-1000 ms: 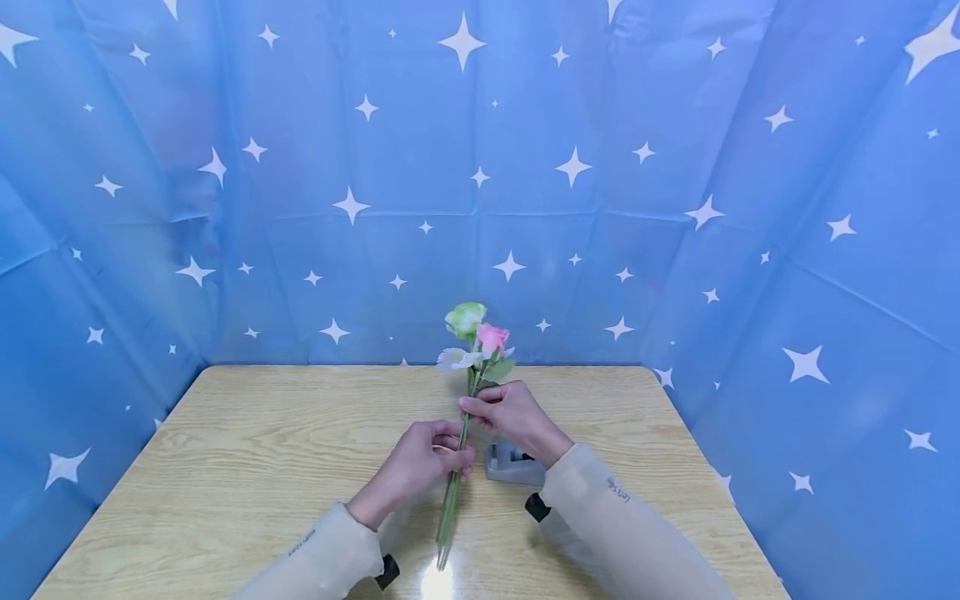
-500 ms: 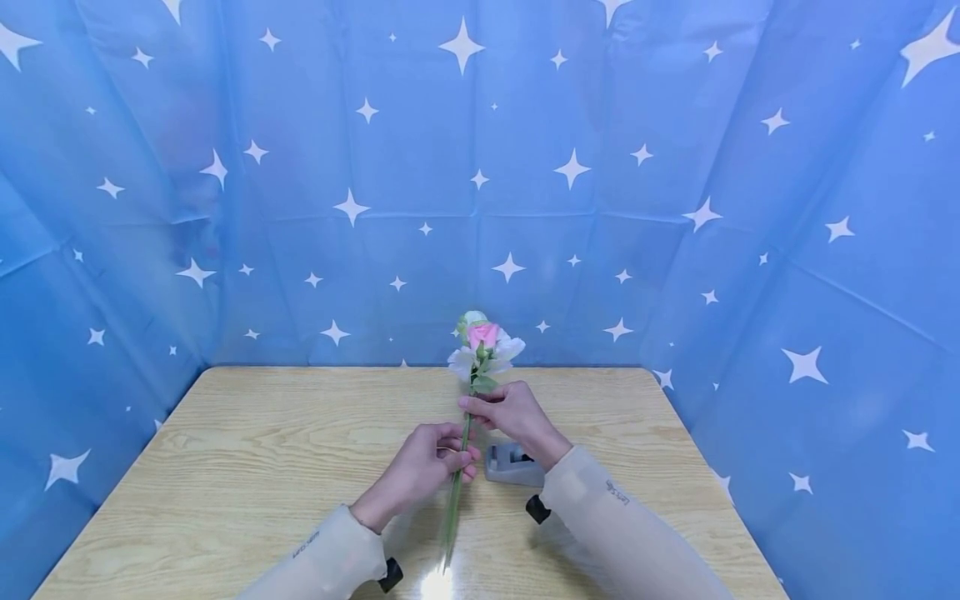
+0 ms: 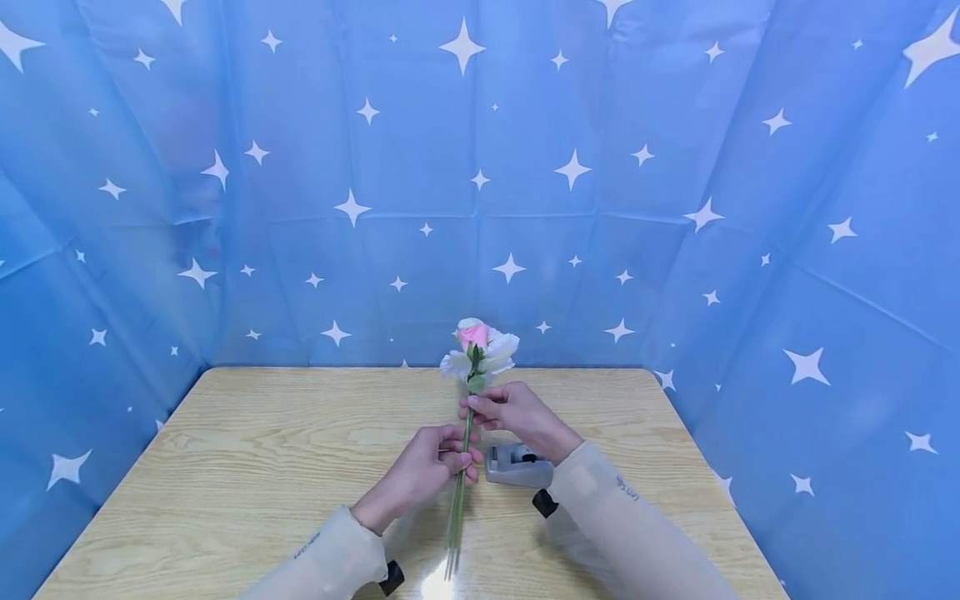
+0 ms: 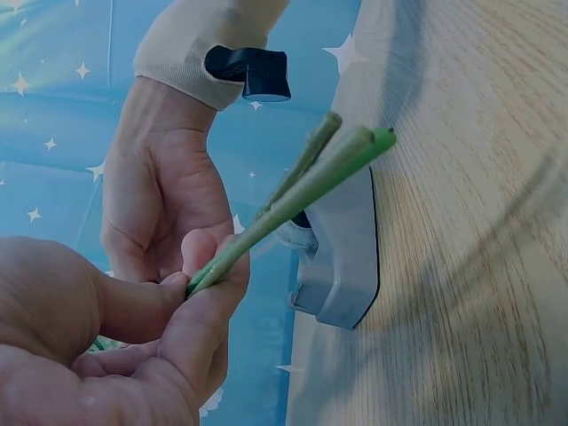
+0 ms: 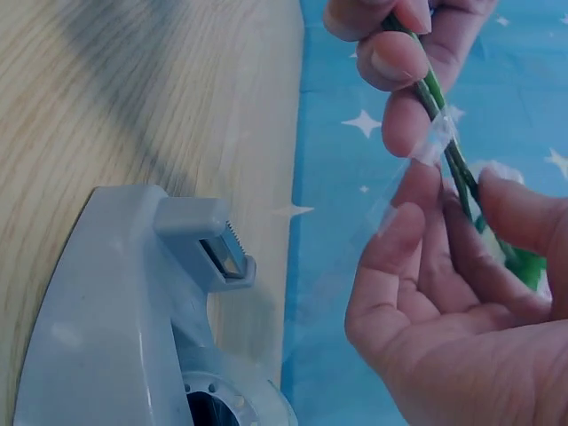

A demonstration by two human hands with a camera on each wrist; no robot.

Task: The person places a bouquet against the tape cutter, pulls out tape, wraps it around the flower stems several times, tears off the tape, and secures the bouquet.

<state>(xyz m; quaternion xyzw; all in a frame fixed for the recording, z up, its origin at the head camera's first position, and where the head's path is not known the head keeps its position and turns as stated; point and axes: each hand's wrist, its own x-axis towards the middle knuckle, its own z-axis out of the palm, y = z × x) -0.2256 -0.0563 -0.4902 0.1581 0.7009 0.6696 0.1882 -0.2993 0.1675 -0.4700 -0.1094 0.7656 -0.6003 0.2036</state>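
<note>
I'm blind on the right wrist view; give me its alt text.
Left hand and right hand hold green stems with clear tape on them. A gray tape dispenser sits at picture left on a wood-grain table, a starry blue backdrop behind.

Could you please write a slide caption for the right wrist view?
A left hand and a right hand pinch green stems with clear tape on them, near a grey tape dispenser.
</note>
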